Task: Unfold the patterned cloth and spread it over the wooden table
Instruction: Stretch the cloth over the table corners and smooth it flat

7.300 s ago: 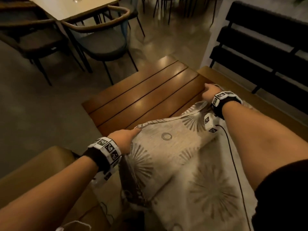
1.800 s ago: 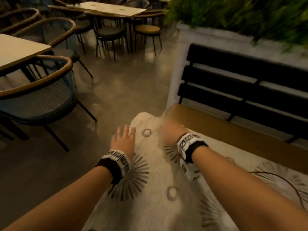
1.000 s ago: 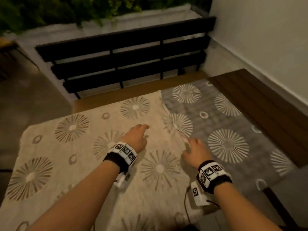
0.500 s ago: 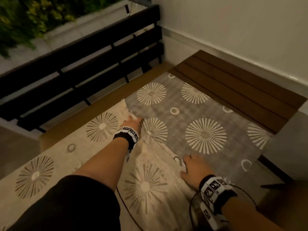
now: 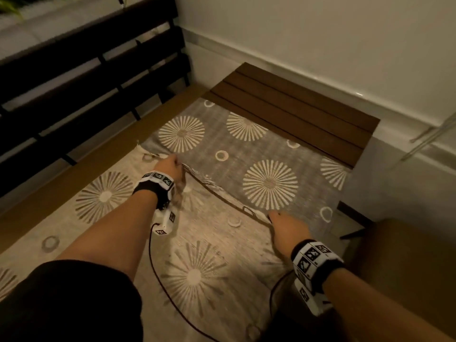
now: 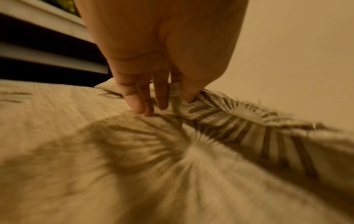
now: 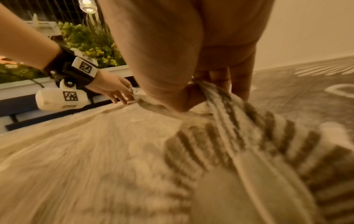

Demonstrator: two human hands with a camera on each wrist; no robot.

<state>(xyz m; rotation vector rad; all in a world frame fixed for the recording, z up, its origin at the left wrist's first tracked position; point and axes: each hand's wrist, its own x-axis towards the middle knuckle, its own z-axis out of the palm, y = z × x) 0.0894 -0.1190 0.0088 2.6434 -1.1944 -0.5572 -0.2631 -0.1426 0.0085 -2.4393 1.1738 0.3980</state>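
The patterned cloth (image 5: 202, 243), beige with sunburst circles, lies over most of the wooden table (image 5: 296, 114). A flap of it (image 5: 246, 164) is folded over, showing its grey reverse side. My left hand (image 5: 172, 166) pinches the frayed edge of that flap at its far end; the left wrist view shows thumb and fingers (image 6: 162, 97) closed on the cloth (image 6: 201, 106). My right hand (image 5: 281, 220) grips the same edge nearer me, and the cloth (image 7: 220, 97) is bunched between thumb and fingers. Bare dark slats of the table show at the far right.
A black slatted bench back (image 5: 86, 70) runs along the far left, with a wooden seat (image 5: 98, 154) beside the table. A white wall (image 5: 320, 40) stands behind. A brown seat (image 5: 404, 262) sits at the right. Cables (image 5: 158, 280) trail from my wrists.
My view has swung right along the table. Both hands moved from pressing the cloth flat to taking hold of the folded flap's edge, which is now slightly lifted.
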